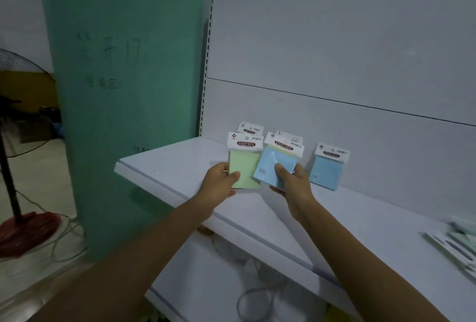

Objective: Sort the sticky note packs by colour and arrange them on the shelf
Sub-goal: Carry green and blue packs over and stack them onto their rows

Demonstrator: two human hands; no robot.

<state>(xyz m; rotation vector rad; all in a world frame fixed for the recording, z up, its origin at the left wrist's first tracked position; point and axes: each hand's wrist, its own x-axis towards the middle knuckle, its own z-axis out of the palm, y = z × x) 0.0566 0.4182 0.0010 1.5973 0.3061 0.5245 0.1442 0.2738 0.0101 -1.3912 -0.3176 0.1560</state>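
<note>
My left hand [221,182] grips a green sticky note pack [246,164] by its lower left corner, holding it upright over the white shelf [180,167]. My right hand [289,180] pinches a blue sticky note pack [273,164], tilted, with a yellowish pack partly hidden behind it. A second blue pack [328,169] leans against the back panel to the right. Behind the held packs, two more packs [251,128] stand by the panel, only their white header cards showing.
More packs [458,244], blurred, lie at the right end of the shelf. A green pillar [123,89] stands left of the shelf. A floor fan with a red base [25,231] and cables is at far left. A lower shelf holds pale, unclear items.
</note>
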